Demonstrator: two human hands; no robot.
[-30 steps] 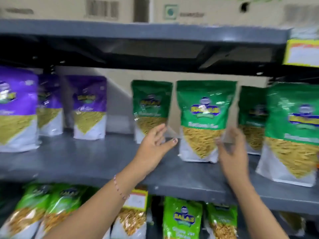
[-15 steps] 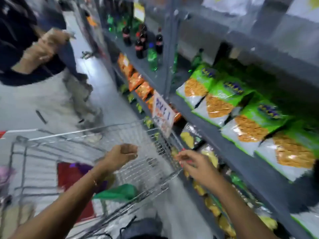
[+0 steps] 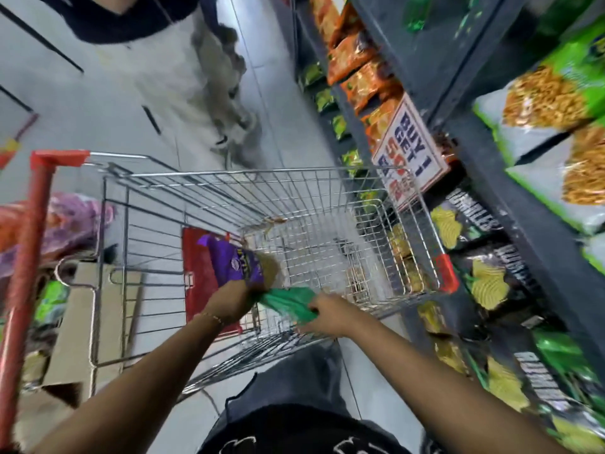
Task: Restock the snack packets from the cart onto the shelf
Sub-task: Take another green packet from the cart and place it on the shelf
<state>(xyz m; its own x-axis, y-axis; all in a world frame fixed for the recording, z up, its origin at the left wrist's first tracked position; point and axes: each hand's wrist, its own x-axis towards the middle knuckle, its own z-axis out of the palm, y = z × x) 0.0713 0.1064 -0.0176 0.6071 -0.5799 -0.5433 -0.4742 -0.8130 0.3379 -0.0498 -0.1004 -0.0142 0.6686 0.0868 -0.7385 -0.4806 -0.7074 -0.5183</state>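
Cart (image 3: 327, 198) wire-sided, beside shelf (image 3: 510, 178), near empty. Green packet (image 3: 288, 304) low at near end of basket, long axis roughly left-right; right hand (image 3: 327, 314) clenched on its right edge. Purple packet (image 3: 235, 262) just left, top pointing up-left away from wearer; left hand (image 3: 229, 301) grasping its lower end. Likely light, soft, crinkly film, contents brittle: pinch at sealed edge, not belly.

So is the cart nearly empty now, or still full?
Nearly empty: the cart shows only a purple packet and a green packet, mostly bare wire.
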